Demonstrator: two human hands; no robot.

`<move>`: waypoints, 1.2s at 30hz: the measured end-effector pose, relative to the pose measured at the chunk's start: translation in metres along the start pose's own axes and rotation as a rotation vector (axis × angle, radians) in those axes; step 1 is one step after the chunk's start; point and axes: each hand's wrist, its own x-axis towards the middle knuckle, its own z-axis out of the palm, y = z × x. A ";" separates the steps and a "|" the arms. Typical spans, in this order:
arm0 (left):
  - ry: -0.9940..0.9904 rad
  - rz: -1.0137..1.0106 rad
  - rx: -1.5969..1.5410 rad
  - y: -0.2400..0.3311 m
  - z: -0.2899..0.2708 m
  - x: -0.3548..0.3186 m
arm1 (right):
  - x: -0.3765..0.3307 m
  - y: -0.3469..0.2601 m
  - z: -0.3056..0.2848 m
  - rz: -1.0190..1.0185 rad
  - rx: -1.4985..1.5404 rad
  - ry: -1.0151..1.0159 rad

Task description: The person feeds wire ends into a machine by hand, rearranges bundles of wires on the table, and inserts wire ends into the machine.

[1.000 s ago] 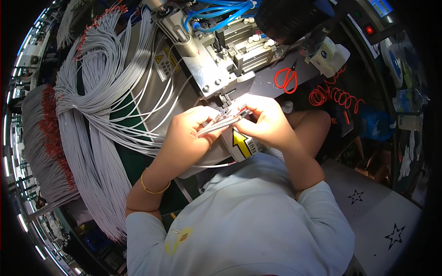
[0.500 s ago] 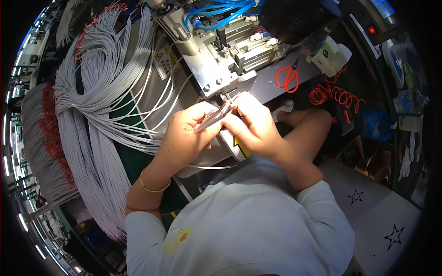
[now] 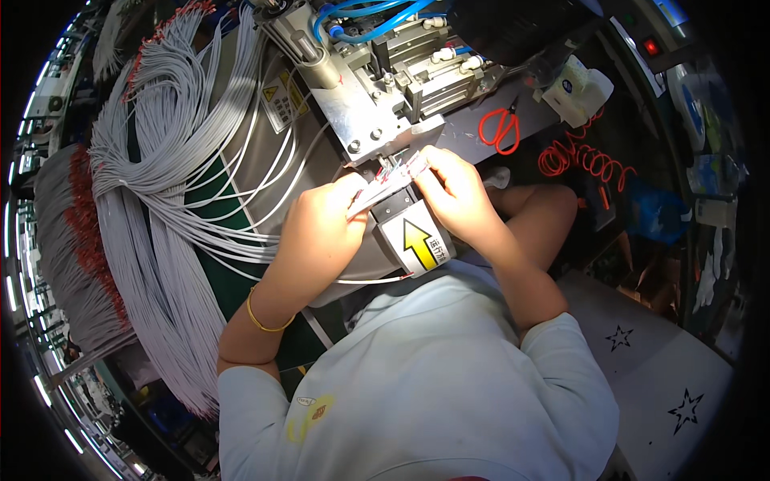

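My left hand [image 3: 322, 226] and my right hand [image 3: 455, 192] pinch a small bundle of thin grey wires with red tips [image 3: 391, 179] between them. The bundle lies slanted, its red ends pointing up at the mouth of a metal press machine [image 3: 377, 120]. Just below the bundle sits a white plate with a yellow arrow [image 3: 417, 243]. One loose grey wire [image 3: 370, 280] trails under my left wrist.
Large hanks of grey wire [image 3: 160, 176] with red ends drape over the bench at left. Blue air hoses [image 3: 369, 16] top the machine. Red scissors [image 3: 500, 130], a red coiled cord [image 3: 584, 160] and a white box [image 3: 576, 88] lie at right.
Both hands have carried the wire bundle up from in front of my chest to the machine's mouth, and the arrow plate below them has come into view.
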 end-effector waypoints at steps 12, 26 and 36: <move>0.006 0.140 0.134 0.010 0.014 -0.007 | 0.005 0.003 0.000 0.059 0.131 -0.053; 0.018 0.240 0.225 0.007 0.018 -0.003 | 0.008 0.003 -0.001 -0.028 -0.011 -0.013; 0.150 0.173 -0.057 0.004 -0.003 -0.005 | 0.007 0.022 0.006 -0.007 0.194 -0.015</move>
